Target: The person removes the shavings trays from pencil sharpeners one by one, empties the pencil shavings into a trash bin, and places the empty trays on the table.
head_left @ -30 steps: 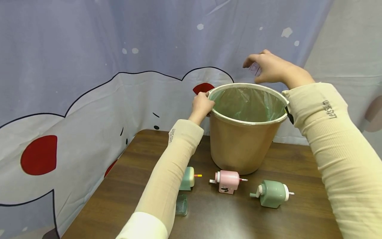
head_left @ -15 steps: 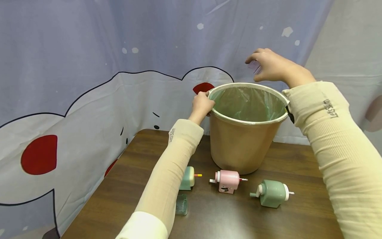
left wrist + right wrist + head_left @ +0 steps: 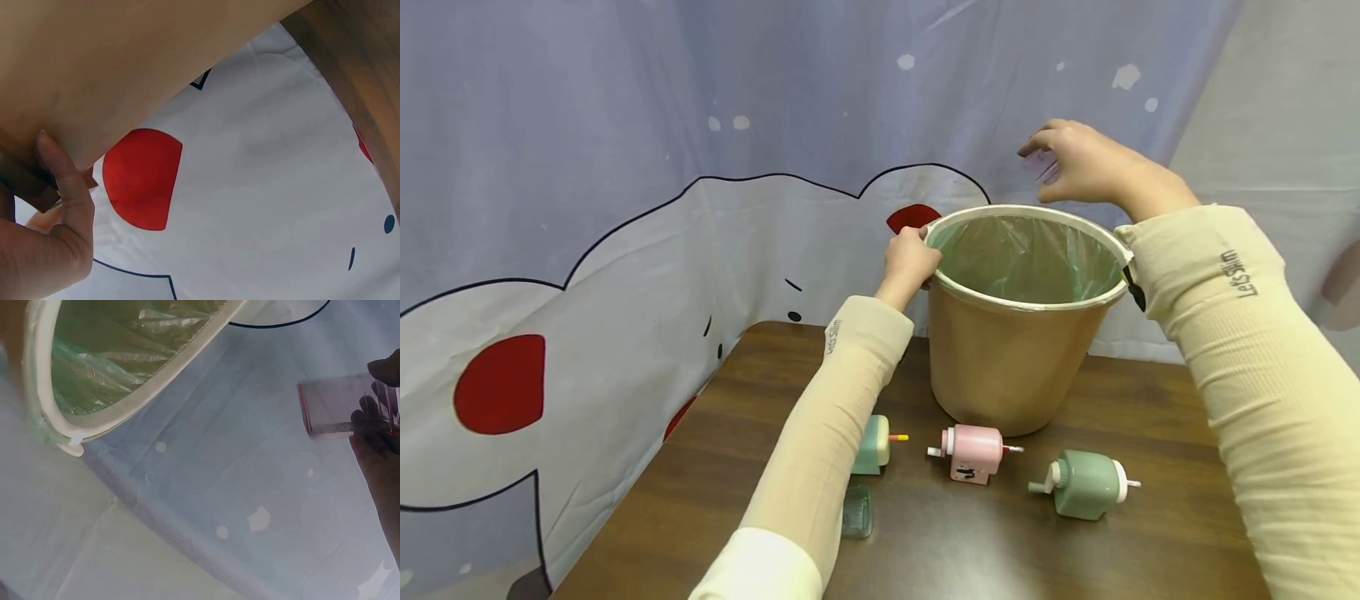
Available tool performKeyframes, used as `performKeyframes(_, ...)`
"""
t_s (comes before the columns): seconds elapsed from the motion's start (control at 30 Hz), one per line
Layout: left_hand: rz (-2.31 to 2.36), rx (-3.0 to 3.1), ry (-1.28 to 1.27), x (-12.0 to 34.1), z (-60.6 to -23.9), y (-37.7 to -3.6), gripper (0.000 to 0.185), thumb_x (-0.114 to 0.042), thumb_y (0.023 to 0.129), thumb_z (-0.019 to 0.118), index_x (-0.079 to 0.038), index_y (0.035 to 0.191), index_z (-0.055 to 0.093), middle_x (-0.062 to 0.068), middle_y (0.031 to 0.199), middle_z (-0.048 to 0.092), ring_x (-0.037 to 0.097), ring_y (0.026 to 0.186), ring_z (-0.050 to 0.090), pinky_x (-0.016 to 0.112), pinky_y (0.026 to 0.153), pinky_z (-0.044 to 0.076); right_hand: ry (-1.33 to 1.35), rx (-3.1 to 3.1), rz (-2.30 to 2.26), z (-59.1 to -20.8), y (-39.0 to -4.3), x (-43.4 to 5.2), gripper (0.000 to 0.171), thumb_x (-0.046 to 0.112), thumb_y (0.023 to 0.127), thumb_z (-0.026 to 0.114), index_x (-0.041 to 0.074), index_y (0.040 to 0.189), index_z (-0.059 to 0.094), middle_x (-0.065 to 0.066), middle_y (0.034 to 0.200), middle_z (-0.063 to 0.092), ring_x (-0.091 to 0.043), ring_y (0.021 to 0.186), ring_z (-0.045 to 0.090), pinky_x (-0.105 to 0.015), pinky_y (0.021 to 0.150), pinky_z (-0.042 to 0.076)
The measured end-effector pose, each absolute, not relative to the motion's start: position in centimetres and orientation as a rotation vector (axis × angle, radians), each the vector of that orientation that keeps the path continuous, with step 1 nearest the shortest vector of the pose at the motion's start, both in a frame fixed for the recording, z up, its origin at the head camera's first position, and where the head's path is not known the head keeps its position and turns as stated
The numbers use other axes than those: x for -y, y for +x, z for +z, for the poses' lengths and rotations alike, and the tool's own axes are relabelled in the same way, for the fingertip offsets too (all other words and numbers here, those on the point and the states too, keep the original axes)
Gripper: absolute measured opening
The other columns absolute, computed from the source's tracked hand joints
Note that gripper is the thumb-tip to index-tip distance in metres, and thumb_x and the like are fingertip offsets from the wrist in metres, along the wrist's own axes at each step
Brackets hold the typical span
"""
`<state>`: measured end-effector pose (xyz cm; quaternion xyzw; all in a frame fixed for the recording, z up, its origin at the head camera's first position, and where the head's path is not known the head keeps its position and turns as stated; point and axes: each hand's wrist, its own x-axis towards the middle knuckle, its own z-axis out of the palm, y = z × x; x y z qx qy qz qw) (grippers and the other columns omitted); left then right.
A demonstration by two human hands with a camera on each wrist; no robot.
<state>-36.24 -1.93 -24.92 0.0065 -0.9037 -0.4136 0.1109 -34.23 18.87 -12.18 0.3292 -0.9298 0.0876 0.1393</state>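
Note:
A tan waste bin (image 3: 1003, 367) with a pale rim stands at the back of the table, lined with a thin green bag (image 3: 1030, 258). My left hand (image 3: 910, 262) grips the rim at its left side; in the left wrist view the thumb (image 3: 65, 172) lies against the bin's outer wall. Above the right part of the bin's mouth, my right hand (image 3: 1090, 167) holds a clear pinkish plastic tray (image 3: 334, 406) between thumb and fingers. The tray looks tilted in the head view. Whether anything lies inside it cannot be made out.
In front of the bin, a pink crank pencil sharpener (image 3: 976, 454) and a green one (image 3: 1084, 485) each have a pencil stuck in. A teal-and-cream sharpener (image 3: 880, 446) and a clear greenish tray (image 3: 857, 512) sit partly behind my left forearm. A printed curtain (image 3: 625, 250) hangs behind.
My right hand has risen slightly and shifted a little right, and the tray it holds has turned. The left hand keeps its grip on the rim.

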Motion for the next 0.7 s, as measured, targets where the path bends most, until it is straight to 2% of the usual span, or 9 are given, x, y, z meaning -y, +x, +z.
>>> performKeyframes(0.17, -1.193, 2.668, 0.010, 1.8, -24.7, -36.2, 0.052, -0.005, 0.085, 0.052, -0.010, 0.137, 0.050, 0.017, 0.121, 0.063, 0.015, 0.042, 0.058, 0.024, 0.041, 0.049, 0.891, 2.690, 0.317, -12.2, -33.9, -19.3, 0.057, 0.003, 0.076, 0.063, -0.013, 0.128, 0.044, -0.031, 0.121, 0.047, -0.042, 0.106, 0.047, -0.052, 0.091, 0.039)
performKeyframes(0.33, -1.143, 2.672, 0.012, 1.8, -24.4, -36.2, 0.050, -0.007, 0.085, 0.052, -0.010, 0.136, 0.052, 0.016, 0.119, 0.064, 0.018, 0.047, 0.062, 0.022, 0.039, 0.048, 0.915, 2.669, 0.362, -12.5, -33.7, -19.7, 0.063, 0.008, 0.082, 0.065, -0.014, 0.133, 0.037, -0.032, 0.124, 0.044, -0.045, 0.110, 0.047, -0.056, 0.097, 0.038)
performKeyframes(0.53, -1.154, 2.682, 0.049, 2.0, -24.4, -36.3, 0.050, -0.008, 0.086, 0.053, -0.010, 0.136, 0.051, 0.015, 0.123, 0.063, 0.014, 0.042, 0.057, 0.023, 0.040, 0.048, 0.887, 2.685, 0.374, -13.3, -33.7, -20.0, 0.055, 0.015, 0.084, 0.066, -0.011, 0.129, 0.045, -0.031, 0.124, 0.049, -0.045, 0.112, 0.049, -0.056, 0.098, 0.037)
performKeyframes(0.7, -1.133, 2.692, 0.049, 2.0, -24.5, -36.3, 0.050, -0.008, 0.086, 0.052, -0.010, 0.135, 0.052, 0.015, 0.120, 0.064, 0.014, 0.041, 0.056, 0.022, 0.040, 0.048, 0.796, 2.663, 0.412, -13.8, -33.8, -20.6, 0.056, 0.023, 0.079, 0.074, -0.007, 0.122, 0.055, -0.028, 0.116, 0.060, -0.041, 0.106, 0.055, -0.050, 0.095, 0.040)
